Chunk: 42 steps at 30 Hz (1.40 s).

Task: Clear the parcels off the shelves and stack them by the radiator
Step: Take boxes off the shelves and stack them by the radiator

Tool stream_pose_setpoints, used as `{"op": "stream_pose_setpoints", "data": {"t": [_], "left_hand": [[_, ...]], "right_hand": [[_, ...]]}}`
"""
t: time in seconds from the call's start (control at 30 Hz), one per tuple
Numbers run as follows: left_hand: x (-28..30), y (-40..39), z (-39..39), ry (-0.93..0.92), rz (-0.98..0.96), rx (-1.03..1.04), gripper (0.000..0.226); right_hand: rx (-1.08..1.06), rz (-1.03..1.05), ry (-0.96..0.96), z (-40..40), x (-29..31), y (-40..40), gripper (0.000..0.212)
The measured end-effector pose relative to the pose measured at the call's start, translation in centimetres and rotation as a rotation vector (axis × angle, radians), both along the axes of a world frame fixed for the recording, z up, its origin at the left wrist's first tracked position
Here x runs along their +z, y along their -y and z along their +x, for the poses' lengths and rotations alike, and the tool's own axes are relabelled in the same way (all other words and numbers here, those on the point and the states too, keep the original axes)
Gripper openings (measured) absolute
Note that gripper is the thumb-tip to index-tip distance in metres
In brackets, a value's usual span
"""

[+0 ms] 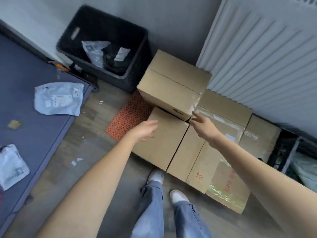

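Several brown cardboard parcels stand on the floor below the white radiator [260, 54]. The tallest box [173, 83] sits at the back left, against the wall. A lower box [164, 143] lies in front of it, and a long taped box [221, 169] with red writing lies to its right. My left hand [145, 130] hovers open over the lower box's left edge, fingers loose. My right hand [203, 125] reaches with straight fingers toward the tall box's taped front corner; whether it touches is unclear. Neither hand holds anything.
A black crate [137, 66] with grey and black mail bags stands left of the boxes. An orange dotted mat [130, 115] lies on the floor. A dark blue surface [34, 134] at left carries grey poly mailers [58, 98]. Another black crate [281, 150] sits at right. My feet [171, 188] stand close to the boxes.
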<state>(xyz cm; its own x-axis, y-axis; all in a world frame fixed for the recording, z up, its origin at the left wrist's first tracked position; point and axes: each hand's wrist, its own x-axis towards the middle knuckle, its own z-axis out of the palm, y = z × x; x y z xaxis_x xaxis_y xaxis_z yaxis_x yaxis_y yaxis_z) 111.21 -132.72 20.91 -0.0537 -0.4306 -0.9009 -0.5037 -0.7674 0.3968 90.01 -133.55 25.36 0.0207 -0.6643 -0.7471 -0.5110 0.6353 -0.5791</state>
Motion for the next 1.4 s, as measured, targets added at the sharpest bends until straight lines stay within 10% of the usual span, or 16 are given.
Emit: {"op": "stream_pose_setpoints", "data": {"t": [0.4,0.77,1.07,1.4], "left_hand": [[31.6,-19.0,11.6,0.192,-0.349,0.159,0.045],[59.1,-66.9,31.4,0.540,-0.652,1.222,0.043],[66.1,-112.1,26.4,0.862,-0.674,1.759,0.033],[61.8,-134.8,32.8,0.920,-0.617,1.910,0.023]], "right_hand": [[0.700,-0.207,0.099,16.4,29.4,-8.4,0.037],[1.496,-0.456,0.522,48.3,54.5,-43.3,0.037],[2.062,-0.465,0.696,58.9,59.1,-86.6,0.041],[2.291,-0.396,0.736,68.8,57.6,-113.2,0.036]]}}
